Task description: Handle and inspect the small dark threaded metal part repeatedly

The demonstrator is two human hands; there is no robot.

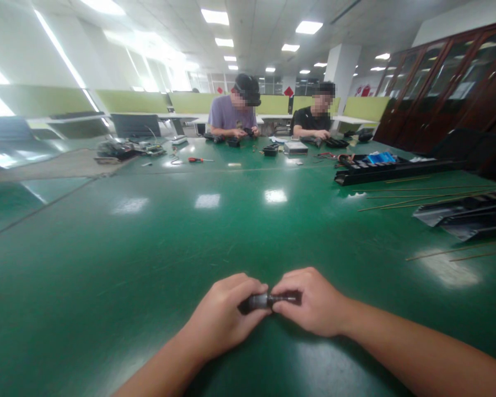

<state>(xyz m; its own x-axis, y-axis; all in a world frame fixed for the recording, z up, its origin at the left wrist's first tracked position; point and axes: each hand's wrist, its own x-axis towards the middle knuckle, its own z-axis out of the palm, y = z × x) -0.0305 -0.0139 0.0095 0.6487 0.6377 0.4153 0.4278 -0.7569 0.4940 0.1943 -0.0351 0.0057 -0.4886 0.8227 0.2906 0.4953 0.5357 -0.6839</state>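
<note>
Both hands meet low in the middle of the head view, over the green tabletop [169, 248]. My left hand [227, 309] is closed around the thicker grey-and-black body of a small cylindrical part [258, 301]. From the other side, my right hand [314, 303] pinches the thin dark shaft at the part's right end. The part lies level between the two hands, and the fingers hide much of it. Its exact kind cannot be made out.
Across the table sit two people [234, 113] [314, 116] handling dark parts. A red-handled screwdriver [196, 160] lies at the far side. To the right are black metal channels [380, 172] and thin brass-coloured rods [421, 201]. Assorted parts [116, 149] are piled far left.
</note>
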